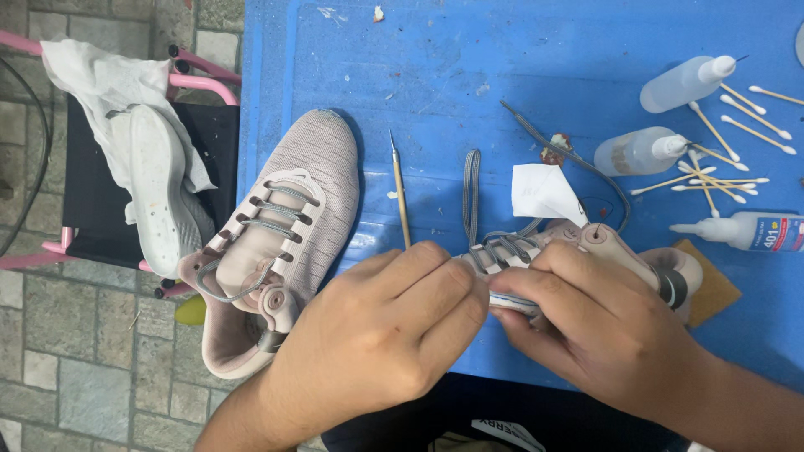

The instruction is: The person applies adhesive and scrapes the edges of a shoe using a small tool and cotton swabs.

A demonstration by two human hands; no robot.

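Both hands clamp 1 shoe [624, 251] at the bench [536, 67] edge: left hand [381, 331] steadies it, right hand [599, 326] pinches its side. A pick [400, 191] lies just beside.

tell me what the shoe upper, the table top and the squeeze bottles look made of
Shoe: pale pink knit mesh, matte, with a ribbed weave showing. Table top: probably blue painted board or plastic, scuffed with white marks. Squeeze bottles: translucent soft plastic, cloudy, with white caps.

Both hands [477, 322] grip a pink shoe [620, 255] on the blue table [519, 67].
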